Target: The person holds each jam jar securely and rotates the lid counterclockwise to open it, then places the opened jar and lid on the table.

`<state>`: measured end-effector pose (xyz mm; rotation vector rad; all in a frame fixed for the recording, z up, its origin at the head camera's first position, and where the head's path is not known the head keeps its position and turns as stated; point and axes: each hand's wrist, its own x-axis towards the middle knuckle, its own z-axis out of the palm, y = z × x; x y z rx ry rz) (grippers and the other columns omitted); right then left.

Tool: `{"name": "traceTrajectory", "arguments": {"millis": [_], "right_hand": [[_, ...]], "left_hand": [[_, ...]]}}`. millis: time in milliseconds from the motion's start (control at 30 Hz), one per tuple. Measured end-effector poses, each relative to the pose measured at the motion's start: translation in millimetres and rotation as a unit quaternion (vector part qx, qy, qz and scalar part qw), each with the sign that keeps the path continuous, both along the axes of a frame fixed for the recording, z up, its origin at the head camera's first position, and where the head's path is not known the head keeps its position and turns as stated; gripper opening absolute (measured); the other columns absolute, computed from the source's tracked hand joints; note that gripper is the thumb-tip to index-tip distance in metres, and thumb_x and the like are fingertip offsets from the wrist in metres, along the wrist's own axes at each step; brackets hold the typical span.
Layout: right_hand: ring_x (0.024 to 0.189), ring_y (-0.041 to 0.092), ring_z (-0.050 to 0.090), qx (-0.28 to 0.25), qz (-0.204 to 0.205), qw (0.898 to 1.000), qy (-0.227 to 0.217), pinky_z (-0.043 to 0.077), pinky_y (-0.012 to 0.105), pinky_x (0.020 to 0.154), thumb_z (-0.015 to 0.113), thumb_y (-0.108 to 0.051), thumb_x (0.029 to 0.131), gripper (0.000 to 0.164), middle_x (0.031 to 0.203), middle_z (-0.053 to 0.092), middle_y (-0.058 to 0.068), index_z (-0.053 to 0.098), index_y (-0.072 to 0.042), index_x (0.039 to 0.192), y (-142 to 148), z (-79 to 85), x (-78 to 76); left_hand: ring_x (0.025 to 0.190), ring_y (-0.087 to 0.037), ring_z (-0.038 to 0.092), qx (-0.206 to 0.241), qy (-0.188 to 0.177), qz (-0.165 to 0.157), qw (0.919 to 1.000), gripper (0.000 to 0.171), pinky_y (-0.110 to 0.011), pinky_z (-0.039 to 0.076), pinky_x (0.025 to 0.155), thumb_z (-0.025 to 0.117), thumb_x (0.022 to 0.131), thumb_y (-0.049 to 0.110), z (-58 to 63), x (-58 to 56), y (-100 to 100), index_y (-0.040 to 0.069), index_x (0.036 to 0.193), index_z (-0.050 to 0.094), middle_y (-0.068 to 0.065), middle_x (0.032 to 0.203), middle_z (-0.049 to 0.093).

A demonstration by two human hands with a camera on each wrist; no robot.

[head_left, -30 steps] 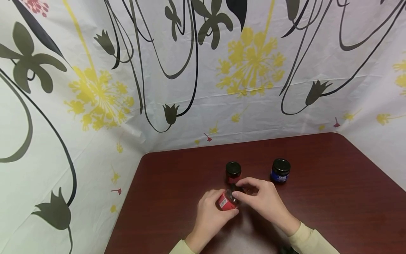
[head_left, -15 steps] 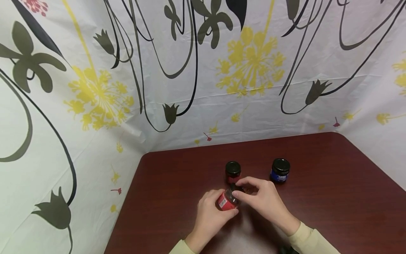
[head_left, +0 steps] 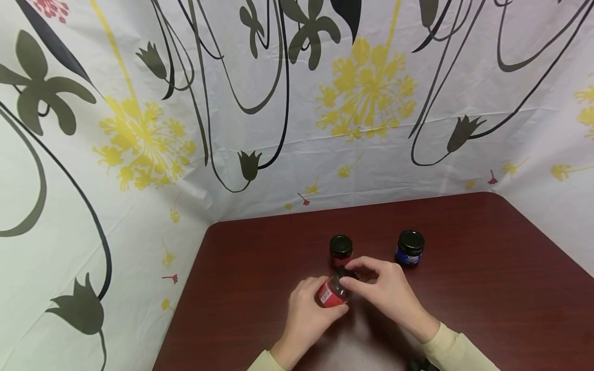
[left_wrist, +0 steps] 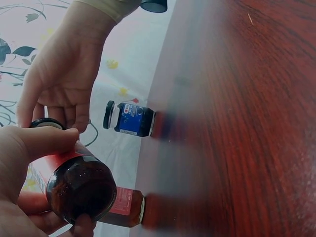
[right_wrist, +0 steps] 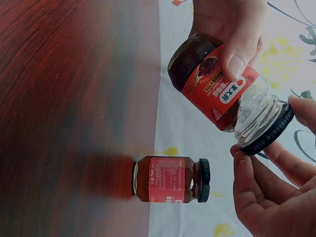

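Over the table, my left hand (head_left: 306,314) grips a jam jar (right_wrist: 217,84) with a red label, holding it tilted; its mouth points toward my right hand (head_left: 392,296). The right thumb and fingers pinch the rim of the jar's black lid (right_wrist: 269,131), which sits at the mouth. Clear glass shows at the neck, with dark jam toward the base. Seen from the left wrist, the dark jar base (left_wrist: 81,190) faces the camera, with the left thumb across the jar's side. Just behind the hands stands a second red-labelled jam jar (head_left: 341,247), upright with a black lid.
A blue-labelled jar (head_left: 410,249) with a black lid stands upright farther right on the dark red wooden table (head_left: 255,257). Close to the right sleeve, a dark object (head_left: 421,365) is cut off by the bottom edge. A flower-patterned cloth (head_left: 278,123) hangs behind the table.
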<state>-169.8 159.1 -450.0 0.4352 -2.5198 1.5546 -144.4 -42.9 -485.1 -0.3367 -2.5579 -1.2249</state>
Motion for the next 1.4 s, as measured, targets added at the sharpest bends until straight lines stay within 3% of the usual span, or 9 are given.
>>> {"name": "traceTrajectory", "arguments": {"millis": [267,833,1200,1400], "right_hand": [[0.078,0.008,0.07,-0.001,0.001,1.0,-0.008,0.056,0.03,0.068,0.082,-0.053,0.078,0.032,0.102,0.074,-0.005,0.073,-0.034,0.102,-0.4,0.8,-0.2],[0.086,0.006,0.069,0.002,-0.01,1.0,0.008,0.057,0.03,0.071,0.082,-0.053,0.078,0.03,0.1,0.073,-0.012,0.073,-0.035,0.101,3.1,0.1,-2.4],[0.082,0.007,0.069,0.008,-0.014,1.0,0.011,0.057,0.03,0.07,0.082,-0.053,0.078,0.032,0.1,0.073,-0.01,0.072,-0.035,0.103,6.0,1.6,-2.6],[0.08,0.007,0.07,0.008,-0.015,1.0,0.007,0.057,0.029,0.068,0.082,-0.053,0.078,0.033,0.101,0.073,-0.009,0.072,-0.035,0.104,6.1,1.2,-1.9]], "left_hand": [[0.09,-0.005,0.057,0.008,0.003,-0.002,1.0,0.051,-0.032,0.048,0.074,0.093,0.068,0.038,-2.5,-0.1,-1.9,0.026,0.113,0.073,0.017,0.097,0.064],[0.089,-0.005,0.058,0.01,-0.003,0.001,0.9999,0.05,-0.031,0.048,0.073,0.093,0.067,0.037,-2.5,-1.1,-5.4,0.026,0.112,0.073,0.016,0.097,0.064],[0.089,-0.005,0.057,0.006,-0.014,0.01,0.9998,0.051,-0.03,0.05,0.074,0.093,0.067,0.038,-1.9,-2.9,-7.0,0.027,0.113,0.072,0.017,0.098,0.064],[0.089,-0.006,0.058,0.009,0.0,0.011,0.9999,0.052,-0.03,0.05,0.073,0.094,0.066,0.036,-2.8,-2.8,-8.0,0.025,0.113,0.073,0.016,0.098,0.064]]}}
